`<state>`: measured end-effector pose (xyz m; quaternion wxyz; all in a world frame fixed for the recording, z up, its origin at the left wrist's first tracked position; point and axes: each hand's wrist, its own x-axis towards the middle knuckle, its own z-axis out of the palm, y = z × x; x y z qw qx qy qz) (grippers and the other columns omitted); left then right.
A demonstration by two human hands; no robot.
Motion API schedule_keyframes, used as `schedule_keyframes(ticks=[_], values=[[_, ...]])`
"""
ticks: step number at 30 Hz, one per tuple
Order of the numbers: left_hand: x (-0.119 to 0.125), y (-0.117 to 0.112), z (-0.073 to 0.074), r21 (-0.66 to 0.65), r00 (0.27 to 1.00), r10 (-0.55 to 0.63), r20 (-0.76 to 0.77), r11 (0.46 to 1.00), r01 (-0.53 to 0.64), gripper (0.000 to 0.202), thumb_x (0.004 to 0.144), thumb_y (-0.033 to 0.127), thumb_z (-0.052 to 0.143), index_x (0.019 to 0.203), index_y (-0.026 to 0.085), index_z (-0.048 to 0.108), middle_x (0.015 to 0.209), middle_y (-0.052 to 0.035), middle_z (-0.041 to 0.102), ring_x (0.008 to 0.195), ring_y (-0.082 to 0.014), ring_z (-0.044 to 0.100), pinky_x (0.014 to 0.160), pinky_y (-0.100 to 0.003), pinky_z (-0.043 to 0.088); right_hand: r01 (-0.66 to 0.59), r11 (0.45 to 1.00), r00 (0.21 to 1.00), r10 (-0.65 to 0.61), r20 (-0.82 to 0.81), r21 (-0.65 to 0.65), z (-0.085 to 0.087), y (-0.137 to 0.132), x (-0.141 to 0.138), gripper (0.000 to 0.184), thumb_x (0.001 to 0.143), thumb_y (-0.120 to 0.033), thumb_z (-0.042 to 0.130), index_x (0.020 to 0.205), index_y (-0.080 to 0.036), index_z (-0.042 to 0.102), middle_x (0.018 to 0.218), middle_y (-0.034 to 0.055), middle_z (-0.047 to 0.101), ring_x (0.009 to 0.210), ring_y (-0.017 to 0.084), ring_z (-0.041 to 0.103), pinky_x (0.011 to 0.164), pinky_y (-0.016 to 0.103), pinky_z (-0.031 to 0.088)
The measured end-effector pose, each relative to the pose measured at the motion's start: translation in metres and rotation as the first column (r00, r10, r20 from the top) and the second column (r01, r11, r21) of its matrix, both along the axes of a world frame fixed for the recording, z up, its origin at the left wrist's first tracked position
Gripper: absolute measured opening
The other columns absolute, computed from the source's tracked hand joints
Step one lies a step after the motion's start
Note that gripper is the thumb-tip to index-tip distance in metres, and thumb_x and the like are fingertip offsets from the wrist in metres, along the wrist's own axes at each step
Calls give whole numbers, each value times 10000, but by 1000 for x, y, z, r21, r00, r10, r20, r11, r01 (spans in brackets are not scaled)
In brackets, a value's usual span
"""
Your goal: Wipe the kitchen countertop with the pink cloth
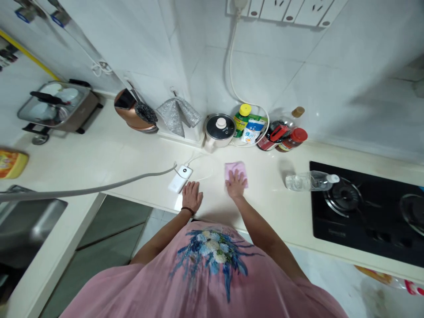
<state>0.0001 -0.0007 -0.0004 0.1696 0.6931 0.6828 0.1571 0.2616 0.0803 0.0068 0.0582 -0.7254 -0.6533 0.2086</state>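
Observation:
My right hand (236,182) lies flat with fingers spread on a pink cloth (235,169), pressing it against the cream countertop (132,154). My left hand (191,195) rests palm down on the counter near its front edge, fingers stretched out, holding nothing. A white power bank (179,178) with a thin white cable lies just left of that hand.
Against the tiled wall stand a small lidded pot (219,129), a yellow-capped bottle (242,118) and red-lidded jars (291,139). A clear plastic bottle (309,181) lies beside the black gas hob (364,212). A sink (23,229), a grey hose and a dish rack (56,108) are at left.

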Motion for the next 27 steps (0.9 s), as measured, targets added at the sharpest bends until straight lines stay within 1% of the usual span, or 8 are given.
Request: schedule_keyframes(ticks=[5,8,10,15,18,20,23,27], values=[[-2,0,1,21,999,14,35,1000,-14,693,1064,473,379,1672,140,371,1711,-189,401,1635,-319,275,1327,-547,227,-580,814,814,580,-9,-1,10,-22,-75,638,1060,-405,527,1683,-331,416,1817,40,211,1680,372,112,1336,670,56],[-4,0,0,34,999,13,52,999,-15,700,1061,475,380,1671,132,365,1729,-195,368,1650,-321,236,1327,-549,231,-721,690,690,723,-21,70,12,-52,-79,605,1054,-422,567,1647,-346,474,1804,25,260,1671,340,181,1351,632,86],[-4,-1,-1,34,999,1,51,999,-3,705,1056,488,400,1666,136,373,1726,-196,374,1651,-324,235,1327,-551,228,-721,686,688,726,-22,94,12,-63,-67,583,1059,-436,562,1633,-356,495,1798,12,279,1666,325,204,1354,610,113],[-3,-1,-1,10,999,16,29,1000,-16,710,1054,511,413,1671,164,367,1729,-184,376,1653,-327,235,1325,-563,222,-375,927,925,372,75,25,8,-65,15,594,1087,-425,456,1677,-365,419,1810,11,252,1668,350,174,1332,641,144],[-3,0,-1,5,1000,18,19,1000,-18,703,1056,514,407,1673,179,366,1724,-180,386,1653,-323,240,1330,-566,207,-47,999,987,45,154,9,4,-87,98,622,1094,-454,364,1705,-339,365,1816,39,233,1676,363,121,1312,664,173],[-3,0,-2,10,1000,17,14,1000,-18,705,1057,514,406,1672,172,366,1722,-187,389,1651,-324,246,1332,-565,202,198,980,960,-198,197,18,2,-117,157,659,1096,-502,290,1725,-305,320,1818,68,223,1677,372,105,1299,676,192],[-3,0,-1,7,1000,14,8,1000,-14,706,1056,511,406,1669,163,374,1723,-193,387,1648,-329,254,1329,-566,209,548,836,809,-535,242,18,1,-169,228,707,1087,-562,219,1742,-298,264,1818,107,206,1667,395,137,1263,706,247],[-4,0,1,7,1000,4,5,1000,-4,703,1056,504,405,1674,173,373,1731,-179,381,1651,-324,249,1336,-560,199,747,664,632,-729,263,44,3,-204,237,706,1086,-558,193,1740,-303,269,1810,134,216,1653,422,179,1226,736,277]])
